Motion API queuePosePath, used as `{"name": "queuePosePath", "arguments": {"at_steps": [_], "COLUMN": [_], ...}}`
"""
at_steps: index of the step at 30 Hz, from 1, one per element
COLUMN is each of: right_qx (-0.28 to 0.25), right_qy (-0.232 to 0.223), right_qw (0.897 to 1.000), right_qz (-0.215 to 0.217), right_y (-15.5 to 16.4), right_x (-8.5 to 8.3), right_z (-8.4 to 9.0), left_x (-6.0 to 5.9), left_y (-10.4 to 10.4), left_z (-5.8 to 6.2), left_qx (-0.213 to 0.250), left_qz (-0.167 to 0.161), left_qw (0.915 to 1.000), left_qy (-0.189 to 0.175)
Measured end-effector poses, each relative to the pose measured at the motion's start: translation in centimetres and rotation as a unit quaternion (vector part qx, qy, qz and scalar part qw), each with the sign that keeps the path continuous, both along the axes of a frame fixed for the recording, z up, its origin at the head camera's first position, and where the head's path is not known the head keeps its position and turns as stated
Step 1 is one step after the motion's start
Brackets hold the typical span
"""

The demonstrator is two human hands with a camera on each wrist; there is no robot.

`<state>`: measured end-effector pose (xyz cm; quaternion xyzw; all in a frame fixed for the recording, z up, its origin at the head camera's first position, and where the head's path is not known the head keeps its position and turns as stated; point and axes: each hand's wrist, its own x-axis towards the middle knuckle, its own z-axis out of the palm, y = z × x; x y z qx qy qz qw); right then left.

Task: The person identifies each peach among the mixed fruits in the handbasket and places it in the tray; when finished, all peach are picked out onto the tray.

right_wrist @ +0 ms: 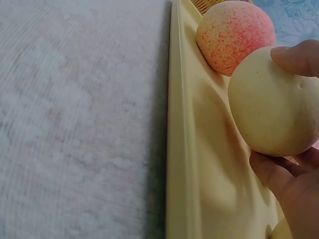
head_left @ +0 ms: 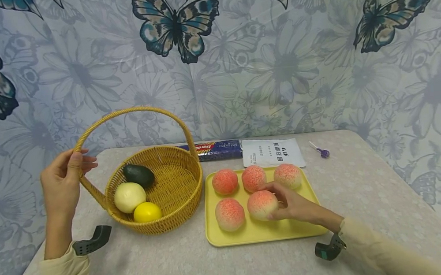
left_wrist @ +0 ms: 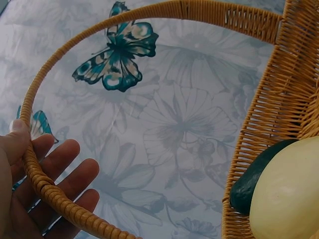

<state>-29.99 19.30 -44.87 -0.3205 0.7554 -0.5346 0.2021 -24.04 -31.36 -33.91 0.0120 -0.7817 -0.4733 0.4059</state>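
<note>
My left hand (head_left: 63, 183) holds the side of the handle (head_left: 130, 111) of a woven basket (head_left: 161, 226), pinching it between thumb and forefinger while the other fingers lie loosely beyond it. Inside the basket sit a dark green avocado (head_left: 139, 175), a pale yellow round fruit (head_left: 129, 197) and a yellow lemon (head_left: 147, 212). Over the yellow tray (head_left: 262, 236), my right hand (head_left: 292, 206) grips a peach (head_left: 261, 205), its pale side toward the wrist camera. Several other pink peaches lie on the tray, one (head_left: 229, 214) just left of the held one.
Behind the tray lie a blue spaghetti box (head_left: 219, 151) and a white printed packet (head_left: 271, 153). A purple lollipop (head_left: 323, 153) rests at the back right. A butterfly-patterned cloth (head_left: 215, 85) hangs behind the table (head_left: 169, 270).
</note>
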Motion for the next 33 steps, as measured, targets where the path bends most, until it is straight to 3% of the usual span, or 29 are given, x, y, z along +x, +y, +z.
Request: {"name": "queuePosePath", "arguments": {"at_steps": [18, 33], "right_qx": [-0.011, 0.016], "right_qy": [-0.004, 0.004], "right_qw": [1.0, 1.0], "right_qz": [0.016, 0.009], "right_y": [0.5, 0.4], "right_x": [-0.1, 0.1], "right_z": [-1.1, -1.3], "left_x": [0.1, 0.2], "left_y": [0.1, 0.2], "left_z": [0.1, 0.3], "left_qx": [-0.005, 0.001], "left_qz": [-0.001, -0.003], "left_qw": [1.0, 1.0], "left_qy": [0.002, 0.004]}}
